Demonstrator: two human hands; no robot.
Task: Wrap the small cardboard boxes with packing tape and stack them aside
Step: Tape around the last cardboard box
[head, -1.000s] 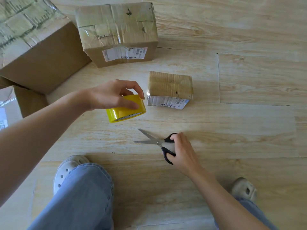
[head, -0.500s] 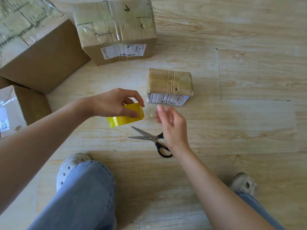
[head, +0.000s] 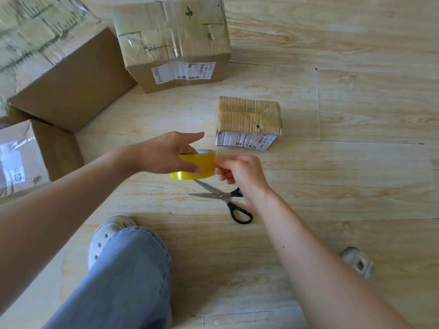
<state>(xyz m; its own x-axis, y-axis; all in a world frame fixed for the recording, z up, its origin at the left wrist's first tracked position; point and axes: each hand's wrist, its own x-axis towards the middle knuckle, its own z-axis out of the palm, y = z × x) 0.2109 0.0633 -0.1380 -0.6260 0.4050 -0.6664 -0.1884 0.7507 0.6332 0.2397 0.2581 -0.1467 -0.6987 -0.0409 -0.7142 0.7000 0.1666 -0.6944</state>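
At the far left, two large cardboard boxes (head: 59,67) and a taped medium box (head: 173,41) stand on the wooden floor (head: 356,186), well apart from the work.

The left hand (head: 166,154) holds the tape roll (head: 197,166) in the air above the floor. Its thumb is laid across the yellow outer face and its index finger points straight out over the top; the other fingers are hidden behind the roll. The roll looks light and rigid, with a glossy face that is likely slick, so gripping it through the core, as here, seems safer than squeezing the outside.

The right hand (head: 240,172) has its fingers curled, and the tips pinch at the roll's right edge. This is probably where the free end sits, though the end itself is too thin to make out. Tape this thin tends to fold and stick to itself, so it probably wants a pull that is straight and taut.

The scissors (head: 225,198) lie open on the floor just below that hand.

The small cardboard box (head: 248,117) sits on the floor just beyond the hands, touching neither. Its top is ribbed and already partly taped, and a label is on its near side. It looks light and somewhat crushable, likely to slide on the smooth boards, so it is best held flat by its side faces or pressed down from above while the tape goes on.
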